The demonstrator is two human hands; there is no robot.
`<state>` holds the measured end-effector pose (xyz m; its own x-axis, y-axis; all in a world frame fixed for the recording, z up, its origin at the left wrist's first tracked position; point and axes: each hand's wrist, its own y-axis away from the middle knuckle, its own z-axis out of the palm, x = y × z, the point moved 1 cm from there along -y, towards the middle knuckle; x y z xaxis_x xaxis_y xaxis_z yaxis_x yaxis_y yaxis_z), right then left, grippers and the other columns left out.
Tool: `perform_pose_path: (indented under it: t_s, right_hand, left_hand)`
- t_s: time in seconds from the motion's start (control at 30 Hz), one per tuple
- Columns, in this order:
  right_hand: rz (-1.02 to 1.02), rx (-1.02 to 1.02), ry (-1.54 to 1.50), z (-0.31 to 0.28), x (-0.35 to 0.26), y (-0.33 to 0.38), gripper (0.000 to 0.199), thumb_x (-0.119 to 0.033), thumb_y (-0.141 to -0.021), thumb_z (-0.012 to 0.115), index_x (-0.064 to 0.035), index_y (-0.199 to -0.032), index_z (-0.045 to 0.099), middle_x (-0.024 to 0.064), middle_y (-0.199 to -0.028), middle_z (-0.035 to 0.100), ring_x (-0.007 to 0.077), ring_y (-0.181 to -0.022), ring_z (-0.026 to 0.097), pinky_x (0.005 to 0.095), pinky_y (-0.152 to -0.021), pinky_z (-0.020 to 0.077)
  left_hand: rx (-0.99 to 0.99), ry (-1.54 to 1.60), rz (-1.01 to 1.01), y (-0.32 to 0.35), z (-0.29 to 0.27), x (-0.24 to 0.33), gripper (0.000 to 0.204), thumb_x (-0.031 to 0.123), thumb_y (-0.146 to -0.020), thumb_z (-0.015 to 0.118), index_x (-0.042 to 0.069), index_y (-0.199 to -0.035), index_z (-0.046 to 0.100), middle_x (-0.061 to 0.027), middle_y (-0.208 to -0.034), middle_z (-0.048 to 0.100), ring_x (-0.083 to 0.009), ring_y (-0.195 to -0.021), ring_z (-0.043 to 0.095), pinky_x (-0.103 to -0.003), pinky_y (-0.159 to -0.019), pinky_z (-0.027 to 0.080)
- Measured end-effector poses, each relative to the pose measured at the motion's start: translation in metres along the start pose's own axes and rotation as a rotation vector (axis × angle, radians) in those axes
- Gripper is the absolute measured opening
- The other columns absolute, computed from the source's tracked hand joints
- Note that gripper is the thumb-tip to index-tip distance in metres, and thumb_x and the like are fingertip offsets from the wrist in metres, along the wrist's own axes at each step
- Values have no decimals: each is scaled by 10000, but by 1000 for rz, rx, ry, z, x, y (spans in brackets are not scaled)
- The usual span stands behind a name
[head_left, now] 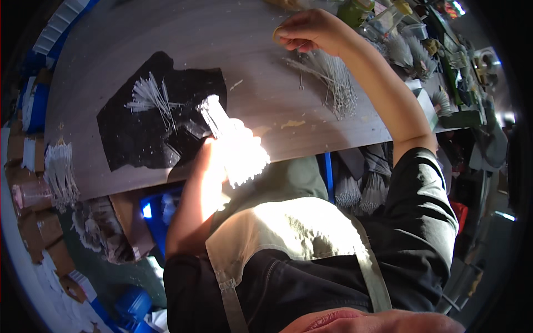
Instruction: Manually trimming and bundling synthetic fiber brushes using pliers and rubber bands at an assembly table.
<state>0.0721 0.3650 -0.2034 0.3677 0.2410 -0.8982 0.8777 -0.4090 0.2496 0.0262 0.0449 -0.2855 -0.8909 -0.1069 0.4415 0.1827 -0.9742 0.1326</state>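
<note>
Fingers of the left hand (243,145) wrap a bundle (213,113), probably light, stiff, slippery, best gripped mid-length; the right hand (312,32) pinches a yellow loop (275,34).

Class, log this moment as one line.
left hand: grips bundle of thin rods | right hand: above table, fingers curled | black sheet: under loose rods

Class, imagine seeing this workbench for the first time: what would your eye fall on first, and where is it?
Probably the glaring, sunlit bundle of thin whitish rods in the person's bare left hand, near the picture's middle. Next might come the flat, irregular black sheet on the left of the grey-brown table, then the bare right hand at the upper right.
</note>
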Motion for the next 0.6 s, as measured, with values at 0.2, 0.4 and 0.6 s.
perform_pose_path:
  t_s: [0.2,0.4,0.6]
  right_hand:
    - [-69,-47,408,68,21,28,246,-267,-831,705,-67,-971,737,43,-836,711,131,-770,664,246,-672,512]
    - [-271,102,652,81,30,39,250,-305,-819,693,-96,-948,740,83,-827,716,171,-741,671,277,-711,507]
    - [-269,110,644,80,37,35,333,-380,-776,730,-94,-947,740,80,-819,713,192,-747,669,283,-722,504]
  left_hand:
    - [296,-329,10,-2,30,4,161,91,-821,610,34,-966,567,-91,-823,612,-175,-658,621,-307,-577,515]
    - [383,-488,74,-5,36,2,462,120,-834,603,8,-1268,490,-91,-914,623,-237,-911,649,-381,-770,553]
    - [382,-510,97,-8,32,-4,561,102,-792,657,-30,-1302,463,-163,-937,628,-228,-842,648,-367,-724,553]
